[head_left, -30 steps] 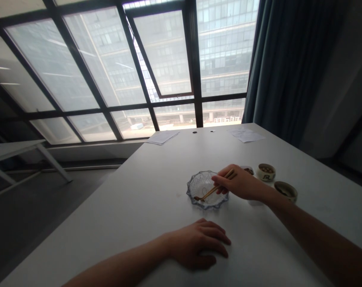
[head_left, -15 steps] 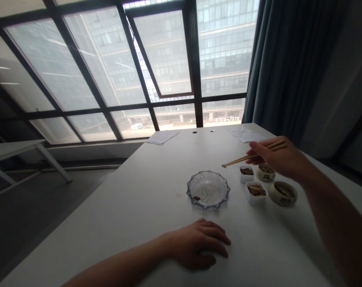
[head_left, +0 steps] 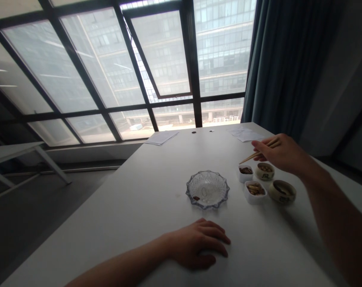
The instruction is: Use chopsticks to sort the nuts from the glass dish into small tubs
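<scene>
My right hand (head_left: 284, 153) is shut on a pair of wooden chopsticks (head_left: 256, 153), holding them above and just behind the small dishes, touching none of them. A cut-glass dish (head_left: 207, 189) stands mid-table with a small brown morsel (head_left: 196, 198) inside. To its right are a white square dish of dark food (head_left: 245, 173), a white square dish of tan pieces (head_left: 255, 191), and two round ceramic bowls (head_left: 265, 172) (head_left: 282, 192). My left hand (head_left: 198, 245) lies flat on the white table (head_left: 124, 223), near the glass dish and holding nothing.
Loose papers (head_left: 161, 138) (head_left: 245, 134) lie at the table's far edge, below a large window (head_left: 139, 71) and a dark curtain (head_left: 288, 63). The table's left edge drops to the floor. Another white table (head_left: 7, 153) stands at far left.
My right hand has moved from over the glass dish to the right and away, above the small dishes, taking the chopsticks along. The brown morsel stays in the glass dish. My left hand has not moved.
</scene>
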A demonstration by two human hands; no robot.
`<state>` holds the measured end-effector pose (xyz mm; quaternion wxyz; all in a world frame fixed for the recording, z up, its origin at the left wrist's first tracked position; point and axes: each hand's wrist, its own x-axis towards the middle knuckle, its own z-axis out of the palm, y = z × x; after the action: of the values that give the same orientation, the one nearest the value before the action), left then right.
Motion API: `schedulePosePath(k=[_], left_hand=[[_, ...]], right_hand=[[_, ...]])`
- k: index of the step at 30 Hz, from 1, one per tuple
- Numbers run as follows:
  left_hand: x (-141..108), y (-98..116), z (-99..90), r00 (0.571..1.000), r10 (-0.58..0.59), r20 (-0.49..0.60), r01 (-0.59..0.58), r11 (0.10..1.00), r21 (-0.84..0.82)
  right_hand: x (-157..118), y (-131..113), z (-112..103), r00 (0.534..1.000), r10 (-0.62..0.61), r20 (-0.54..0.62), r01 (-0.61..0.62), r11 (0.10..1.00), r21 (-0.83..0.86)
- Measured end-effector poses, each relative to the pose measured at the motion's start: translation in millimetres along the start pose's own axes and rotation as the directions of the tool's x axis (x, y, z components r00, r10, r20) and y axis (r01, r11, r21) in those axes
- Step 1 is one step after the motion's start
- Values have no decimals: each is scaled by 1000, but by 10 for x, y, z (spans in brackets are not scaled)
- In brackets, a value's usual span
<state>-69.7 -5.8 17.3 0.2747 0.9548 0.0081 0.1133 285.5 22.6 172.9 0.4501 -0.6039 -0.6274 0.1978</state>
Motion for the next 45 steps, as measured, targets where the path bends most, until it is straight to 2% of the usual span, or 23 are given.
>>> schedulePosePath(k=[3,7,11,16,22,25,29,35,42,45], left_hand=[[1,4,-5,1000,-1,0,1,1000,-6],[0,4,-7,1000,2,-9,-3,1000,-15],[2,1,-5,1000,0,-8,0,1000,-11],[10,-2,-7,1000,10,10,-10,1000,2],[11,-4,-7,1000,7,11,-7,1000,8],[14,0,-12,1000,7,19,-7,1000,6],[16,-1,-12,1000,19,11,-19,1000,4],[11,-11,-5,1000,28,-8,-28,1000,1],[9,-18,4,1000,26,-7,-26,1000,-6],[11,-14,3,1000,22,-4,-22,1000,-4]], right_hand=[[-24,-40,71,999,46,7,-46,997,55],[-119,-194,290,986,-11,166,-17,986,164],[-274,-391,634,914,-129,384,83,988,134],[-424,-487,974,836,-209,506,133,974,184],[-452,-424,1135,818,-224,529,141,971,194],[-445,-378,1185,844,-211,492,139,974,180],[-435,-318,1239,876,-179,448,76,968,239],[-424,-309,1253,894,-152,422,36,962,270],[-421,-350,1224,869,-154,471,36,968,250],[-404,-313,1260,871,-150,468,16,961,278]])
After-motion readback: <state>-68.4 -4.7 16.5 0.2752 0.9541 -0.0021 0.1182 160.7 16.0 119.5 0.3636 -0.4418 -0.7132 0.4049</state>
